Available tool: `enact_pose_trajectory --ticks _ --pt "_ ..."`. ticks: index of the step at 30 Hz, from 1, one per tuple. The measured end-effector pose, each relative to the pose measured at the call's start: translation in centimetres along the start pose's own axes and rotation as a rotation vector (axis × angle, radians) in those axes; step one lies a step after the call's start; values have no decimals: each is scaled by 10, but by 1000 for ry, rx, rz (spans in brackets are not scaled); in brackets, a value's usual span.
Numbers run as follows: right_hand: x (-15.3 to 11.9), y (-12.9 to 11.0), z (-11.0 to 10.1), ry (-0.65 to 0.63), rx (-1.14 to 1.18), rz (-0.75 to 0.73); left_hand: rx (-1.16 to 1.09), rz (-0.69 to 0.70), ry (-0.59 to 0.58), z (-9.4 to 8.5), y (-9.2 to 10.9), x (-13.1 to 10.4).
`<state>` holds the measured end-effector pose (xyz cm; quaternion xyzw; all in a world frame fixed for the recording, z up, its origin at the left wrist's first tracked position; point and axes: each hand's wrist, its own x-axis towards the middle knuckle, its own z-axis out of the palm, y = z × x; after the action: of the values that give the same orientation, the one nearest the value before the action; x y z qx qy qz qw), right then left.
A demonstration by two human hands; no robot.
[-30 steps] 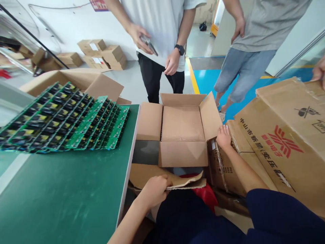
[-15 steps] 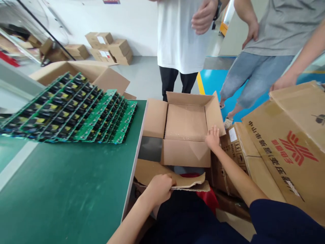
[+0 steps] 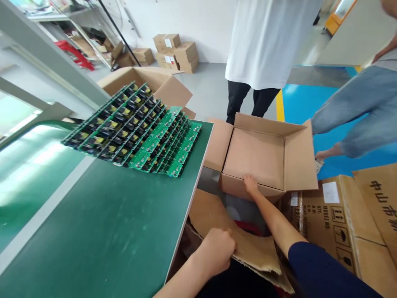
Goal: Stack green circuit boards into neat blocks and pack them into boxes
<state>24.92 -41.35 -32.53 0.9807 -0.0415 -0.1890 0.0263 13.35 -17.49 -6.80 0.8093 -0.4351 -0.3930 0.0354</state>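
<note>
My left hand [image 3: 218, 248] is closed round the edge of a bent piece of brown cardboard [image 3: 217, 207] with a torn rim, low in front of my body. Beyond it stands an open cardboard box [image 3: 300, 161] with its flaps spread outward. A flat brown cardboard layer [image 3: 254, 155] covers its contents, so what lies below is hidden. My right hand [image 3: 250, 182] grips the near rim of this box, fingers over the edge and thumb out of sight.
On the left, a green-topped table [image 3: 124, 223] carries rows of circuit boards [image 3: 149, 132]. Printed cartons [image 3: 328, 219] crowd the right side. Two people stand beyond the box, one in a white shirt [image 3: 263, 45]. Another open carton [image 3: 173, 89] sits behind the table.
My right hand has moved from the box's right flap to its near rim. The near flap now hangs down. My left hand still holds the cardboard, which is more bent. The view has swung left.
</note>
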Motion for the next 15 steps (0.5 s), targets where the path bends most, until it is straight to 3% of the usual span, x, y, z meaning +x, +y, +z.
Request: enact_pose_trajectory --ticks 6,9,12,15 --pt "30 6 5 -101 46 11 -32 21 -18 -6 -4 4" --pt "32 5 5 -125 89 20 -38 25 -20 -8 -6 7" --pt "15 1 4 -120 167 0 -34 55 15 -9 -7 4" --pt "-22 4 2 -129 290 -80 -20 82 114 -13 -12 -7"
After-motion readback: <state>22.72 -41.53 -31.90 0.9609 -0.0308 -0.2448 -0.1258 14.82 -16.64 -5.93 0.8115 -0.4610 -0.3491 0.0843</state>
